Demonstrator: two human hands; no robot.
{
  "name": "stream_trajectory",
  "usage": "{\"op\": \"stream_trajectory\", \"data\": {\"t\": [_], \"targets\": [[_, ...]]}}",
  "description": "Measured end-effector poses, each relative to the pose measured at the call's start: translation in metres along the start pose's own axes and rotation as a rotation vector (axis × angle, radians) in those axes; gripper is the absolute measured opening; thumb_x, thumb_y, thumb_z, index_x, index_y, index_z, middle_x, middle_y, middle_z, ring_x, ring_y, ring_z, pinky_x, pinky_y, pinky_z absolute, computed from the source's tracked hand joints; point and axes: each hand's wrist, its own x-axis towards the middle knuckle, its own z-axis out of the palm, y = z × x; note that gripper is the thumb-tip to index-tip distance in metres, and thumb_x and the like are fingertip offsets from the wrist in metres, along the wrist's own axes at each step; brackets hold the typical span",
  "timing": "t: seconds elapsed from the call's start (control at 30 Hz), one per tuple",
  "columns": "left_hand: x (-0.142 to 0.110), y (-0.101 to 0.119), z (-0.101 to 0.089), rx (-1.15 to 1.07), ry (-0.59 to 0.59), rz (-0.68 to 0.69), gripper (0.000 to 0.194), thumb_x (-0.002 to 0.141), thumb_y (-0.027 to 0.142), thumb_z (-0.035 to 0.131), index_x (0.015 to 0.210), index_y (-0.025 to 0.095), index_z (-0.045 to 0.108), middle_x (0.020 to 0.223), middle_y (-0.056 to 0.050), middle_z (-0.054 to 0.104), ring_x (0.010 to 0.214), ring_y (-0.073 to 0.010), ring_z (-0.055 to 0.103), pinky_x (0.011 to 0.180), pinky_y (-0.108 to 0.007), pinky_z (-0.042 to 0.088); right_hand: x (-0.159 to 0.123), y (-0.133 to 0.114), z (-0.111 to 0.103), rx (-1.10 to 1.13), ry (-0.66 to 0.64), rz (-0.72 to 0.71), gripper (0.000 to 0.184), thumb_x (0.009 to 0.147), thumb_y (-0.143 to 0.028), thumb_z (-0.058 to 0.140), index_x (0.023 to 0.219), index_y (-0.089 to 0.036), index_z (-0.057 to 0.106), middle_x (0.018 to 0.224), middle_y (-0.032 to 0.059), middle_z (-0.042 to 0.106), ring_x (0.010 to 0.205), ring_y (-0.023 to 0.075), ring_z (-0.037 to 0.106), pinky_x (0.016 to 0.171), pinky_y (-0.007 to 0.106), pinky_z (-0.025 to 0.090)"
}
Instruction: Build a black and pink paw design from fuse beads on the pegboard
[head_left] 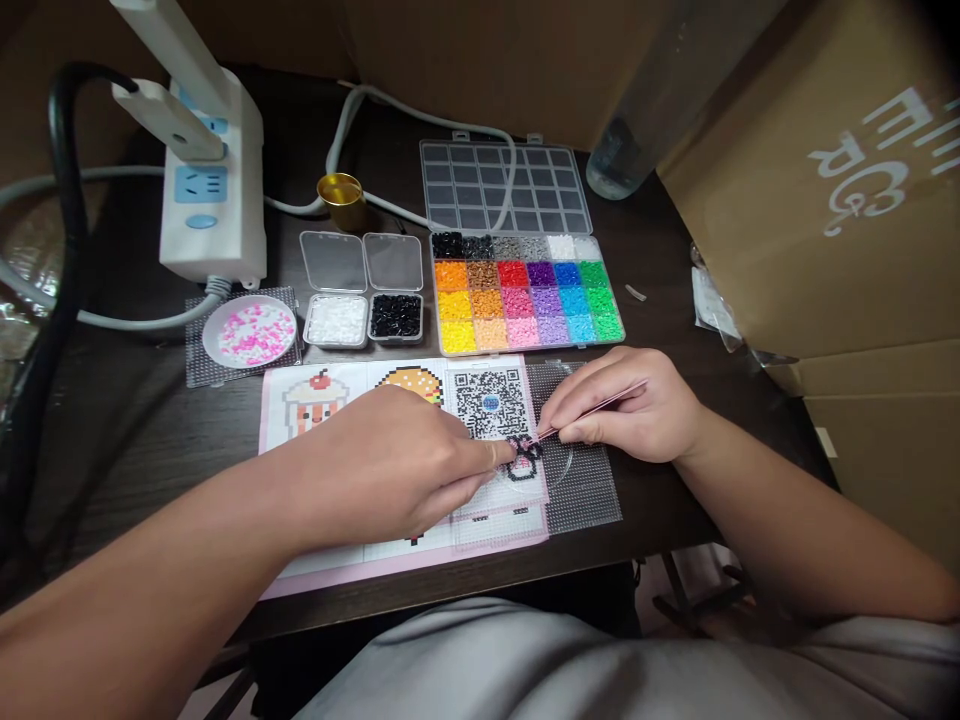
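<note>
My left hand (409, 460) reaches over the pattern sheet (296, 400) with its index finger stretched out. That fingertip touches the edge of a small black-outlined bead figure (523, 466) with some pink inside. The other left fingers curl underneath, partly hidden. In my right hand (637, 410) a thin pair of pink tweezers (611, 398) is pinched, its tips at the figure's upper right. Beneath the figure lies a clear pegboard (589, 495), partly over the sheet. Printed on the sheet are a cupcake, a burger and a QR code.
Behind the hands stands an open bead box (527, 350) sorted by colour. To its left are small cases of white beads (336, 320) and black beads (396, 316), a dish of pink and white beads (250, 332), a gold cup (343, 200) and a power strip (214, 225). Cardboard (862, 300) borders the right.
</note>
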Motion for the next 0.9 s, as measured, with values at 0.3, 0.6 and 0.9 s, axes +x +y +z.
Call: {"op": "stream_trajectory", "data": {"t": [0.3,0.6,0.9], "targets": [[0.001,0.001,0.001,-0.013,0.005,-0.005,0.037,0.104,0.029,0.045,0.131,0.029,0.071,0.070,-0.001,0.076,0.052,-0.0160,0.060,0.053,-0.030,0.032,-0.001,0.000,-0.001,0.006,-0.005,0.013,0.009,0.080,-0.013,0.084,0.088,-0.017,0.085,0.086,0.0103,0.084,0.073,0.0199,0.081,0.067,0.025,0.067],[-0.003,-0.002,-0.002,-0.103,0.028,0.005,0.037,0.104,0.027,0.045,0.132,0.028,0.070,0.079,-0.001,0.079,0.059,-0.0161,0.065,0.055,-0.030,0.037,0.000,-0.003,-0.001,0.091,0.063,0.101,0.009,0.077,-0.013,0.087,0.085,-0.017,0.086,0.084,0.0101,0.084,0.064,0.0168,0.077,0.055,0.021,0.063],[-0.004,-0.007,-0.013,-0.085,0.282,-0.170,0.027,0.100,0.023,0.045,0.089,0.021,0.070,0.064,0.001,0.065,0.055,-0.0127,0.057,0.054,-0.028,0.037,-0.005,0.007,-0.004,0.119,0.429,0.183,0.013,0.082,-0.026,0.084,0.091,-0.017,0.084,0.082,0.0081,0.081,0.047,0.0101,0.062,0.045,0.024,0.053]]}}
